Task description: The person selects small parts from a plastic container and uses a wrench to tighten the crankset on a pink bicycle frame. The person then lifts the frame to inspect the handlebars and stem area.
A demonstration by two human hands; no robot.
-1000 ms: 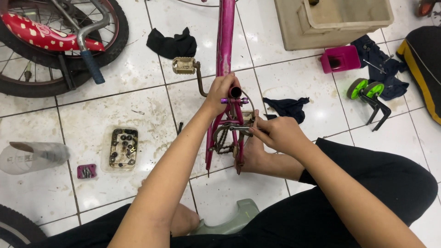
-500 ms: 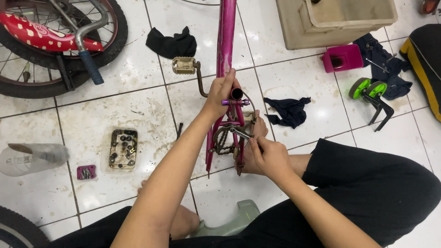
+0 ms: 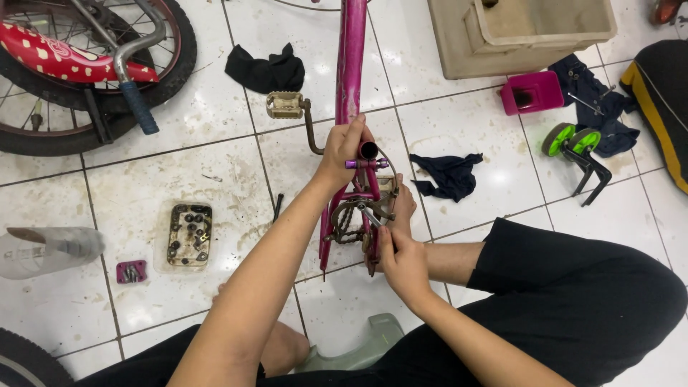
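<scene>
Watch the wrench [image 3: 369,215]: if it slips off the fitting by the chainring [image 3: 347,218], your knuckles could hit the sprocket teeth, and the pink bicycle frame [image 3: 351,64] could roll if your grip loosens. Your left hand [image 3: 344,147] is clenched around the frame near the seat-tube clamp. Your right hand [image 3: 401,261] is closed on the wrench handle, low beside the crank [image 3: 309,132], over the tiled floor [image 3: 215,179].

A bicycle repair spot: dirty tiled floor [image 3: 215,172], a parts tray [image 3: 188,235], 1 loose wheel [image 3: 86,79].
</scene>
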